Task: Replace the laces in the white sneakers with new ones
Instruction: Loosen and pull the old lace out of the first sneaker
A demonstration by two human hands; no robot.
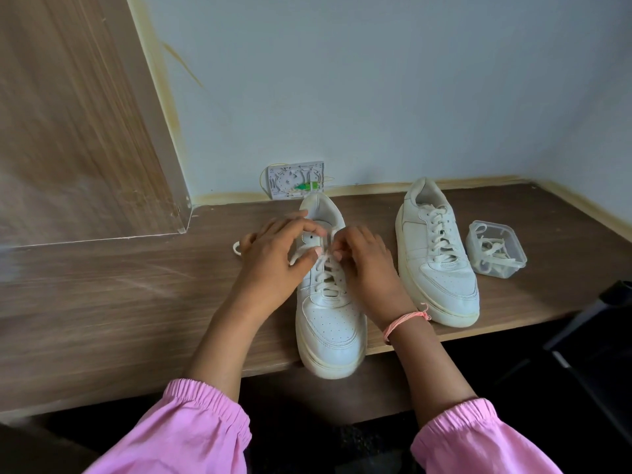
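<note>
White lace (325, 265) runs toe-to-heel up the near sneaker (330, 323), directly beneath both hands; left hand (273, 265) and right hand (367, 268) pinch it near the top eyelets.

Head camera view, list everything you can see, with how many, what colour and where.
Sneakers: two, white; one at the desk's front edge under the hands, one to its right, laced.
Lace: white, in the near sneaker; one end lies left of the hands.
Plastic container: one, clear, right of the sneakers, holding white laces.
Desk: one, brown wood.
Wall box: one, white, green part inside, behind the near sneaker.
Wrist thread: one, pink, right wrist.
Sleeves: two, pink.
Left hand: touches the near sneaker's laces.
Right hand: pinches a lace.
</note>
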